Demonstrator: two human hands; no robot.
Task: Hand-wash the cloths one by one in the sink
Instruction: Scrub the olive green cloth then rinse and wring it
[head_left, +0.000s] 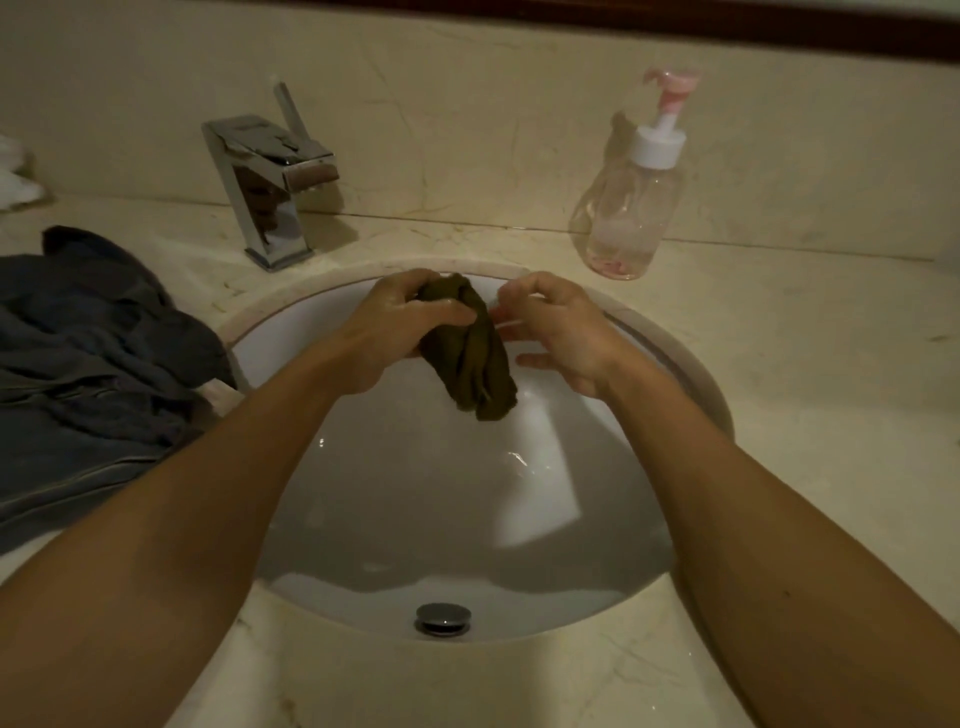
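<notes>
the left hand (410, 325) is gripping the bunched olive cloth (470, 358) over the sink (415, 519), likely to contain drips, while the right hand (558, 335) is hovering just beside it, fingers loosely curled, empty.

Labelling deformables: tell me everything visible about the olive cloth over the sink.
The olive cloth is dark olive-brown fabric, bunched into a wrinkled roll, and looks wet. The left hand grips its upper end. The rest hangs down-right above the sink basin. Whether the right hand touches it is unclear.
</notes>
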